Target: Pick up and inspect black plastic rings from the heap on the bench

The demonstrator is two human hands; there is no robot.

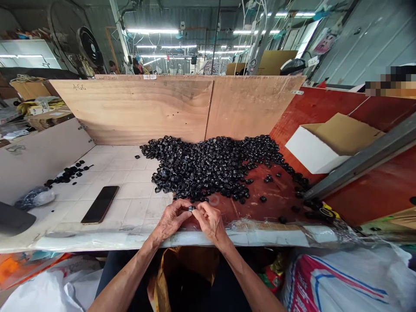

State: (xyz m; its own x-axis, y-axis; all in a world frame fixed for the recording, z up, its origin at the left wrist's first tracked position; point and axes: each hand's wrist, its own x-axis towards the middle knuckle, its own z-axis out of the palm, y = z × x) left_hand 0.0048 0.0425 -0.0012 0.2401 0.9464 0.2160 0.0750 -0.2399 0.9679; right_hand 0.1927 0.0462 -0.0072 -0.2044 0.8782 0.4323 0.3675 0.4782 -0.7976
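My left hand (171, 220) and my right hand (210, 221) meet at the table's front edge, fingertips pinched together on one small black ring (191, 208). Both hands are closed on it. Just beyond them lies a large heap of small black rings (211, 167), spread across the white tiled top and the red board. The nearest rings of the heap are a few centimetres from my fingers.
A dark phone (100, 204) lies left of my hands. A smaller scatter of black parts (68, 173) sits at far left, near a plastic bag (34, 197). Plywood walls (136, 108) back the table. A white cardboard box (328, 141) stands right. Sacks (344, 277) lie below.
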